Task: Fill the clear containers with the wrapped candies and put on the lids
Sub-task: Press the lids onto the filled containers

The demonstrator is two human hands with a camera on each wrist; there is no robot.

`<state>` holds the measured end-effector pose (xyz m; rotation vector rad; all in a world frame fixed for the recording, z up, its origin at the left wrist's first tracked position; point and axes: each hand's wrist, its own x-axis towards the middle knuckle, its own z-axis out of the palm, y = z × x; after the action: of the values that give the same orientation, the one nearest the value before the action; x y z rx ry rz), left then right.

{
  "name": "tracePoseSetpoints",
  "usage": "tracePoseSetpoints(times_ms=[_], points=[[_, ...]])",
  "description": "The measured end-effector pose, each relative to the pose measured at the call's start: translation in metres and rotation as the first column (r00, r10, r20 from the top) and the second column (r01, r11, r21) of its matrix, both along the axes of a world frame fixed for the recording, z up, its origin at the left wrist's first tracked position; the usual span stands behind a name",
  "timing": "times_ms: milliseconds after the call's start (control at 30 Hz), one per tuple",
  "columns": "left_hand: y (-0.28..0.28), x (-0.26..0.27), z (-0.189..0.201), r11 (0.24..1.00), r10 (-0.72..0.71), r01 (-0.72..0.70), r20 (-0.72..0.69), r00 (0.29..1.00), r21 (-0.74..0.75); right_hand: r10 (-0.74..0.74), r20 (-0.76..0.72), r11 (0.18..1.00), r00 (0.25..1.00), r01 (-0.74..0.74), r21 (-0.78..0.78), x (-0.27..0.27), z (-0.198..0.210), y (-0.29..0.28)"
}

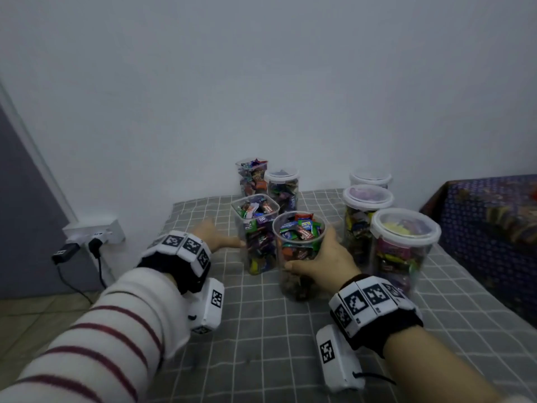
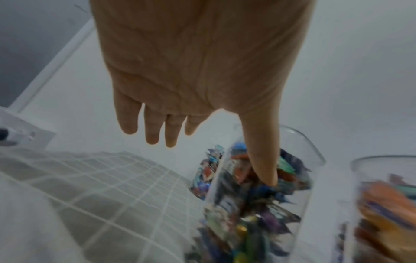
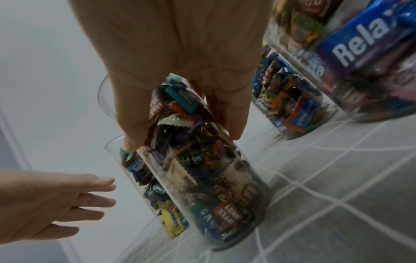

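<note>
My right hand (image 1: pixel 316 254) grips a round clear container (image 1: pixel 299 228) full of wrapped candies, with no lid on it. In the right wrist view the thumb and fingers of that hand (image 3: pixel 184 138) wrap round the container (image 3: pixel 213 186) just below its rim. My left hand (image 1: pixel 216 232) is stretched out flat to the left of a square lidless container (image 1: pixel 255 228), also full. Its thumb lies against the square container's wall (image 2: pixel 258 186), the hand (image 2: pixel 213 153) holding nothing. The round container (image 2: pixel 387 195) shows at the right edge.
Grey checked cloth (image 1: pixel 261 330) covers the table. Three lidded full containers (image 1: pixel 404 237) (image 1: pixel 367 199) (image 1: pixel 283 184) stand behind and right, another lidded one (image 1: pixel 370 178) by the wall, an open full one (image 1: pixel 252 175) at the back. A wall socket with plugs (image 1: pixel 93 237) is left.
</note>
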<state>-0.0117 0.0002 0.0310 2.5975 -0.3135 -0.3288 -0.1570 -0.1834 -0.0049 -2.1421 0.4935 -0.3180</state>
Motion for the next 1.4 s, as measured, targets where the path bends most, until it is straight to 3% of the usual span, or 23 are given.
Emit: tracePoseSetpoints(times_ms=[267,467,600,733,800,933,1033,1100,1200,1400], points=[[0.073,0.0,0.009,0.927,0.017,-0.004,-0.031,0.999,0.376,0.162,0.019,0.973,0.987,-0.163,0.164,0.006,-0.014,0.012],[0.071,-0.016,-0.02,0.821,-0.059,0.107,-0.104,0.993,0.561,0.233,0.033,0.944,0.972,-0.234,0.231,0.02,-0.029,0.013],[0.058,-0.029,-0.034,0.706,-0.122,0.143,-0.08,0.989,0.693,0.243,0.038,0.942,0.969,-0.245,0.229,0.019,-0.03,0.013],[0.055,-0.033,-0.036,0.712,-0.136,0.109,-0.016,0.991,0.694,0.243,0.051,0.941,0.969,-0.248,0.229,0.017,-0.028,0.015],[0.056,-0.033,-0.028,0.764,-0.126,0.096,0.001,0.992,0.638,0.246,0.049,0.941,0.968,-0.251,0.226,0.016,-0.027,0.015],[0.055,-0.035,0.007,0.92,-0.109,0.074,0.069,0.992,0.385,0.258,0.057,0.936,0.965,-0.264,0.231,0.013,-0.024,0.016],[0.043,-0.049,0.046,0.978,-0.142,0.115,0.155,0.978,0.172,0.264,0.058,0.935,0.963,-0.27,0.23,0.011,-0.022,0.016],[0.029,-0.064,0.068,0.975,-0.217,0.201,0.227,0.95,0.089,0.254,0.057,0.939,0.966,-0.26,0.226,0.011,-0.022,0.015],[-0.002,-0.085,0.083,0.932,-0.362,0.349,0.278,0.89,0.099,0.246,0.052,0.944,0.968,-0.251,0.212,0.013,-0.024,0.014],[-0.051,-0.095,0.071,0.79,-0.575,0.476,0.199,0.794,0.386,0.241,0.045,0.953,0.97,-0.245,0.18,0.006,-0.017,0.015]])
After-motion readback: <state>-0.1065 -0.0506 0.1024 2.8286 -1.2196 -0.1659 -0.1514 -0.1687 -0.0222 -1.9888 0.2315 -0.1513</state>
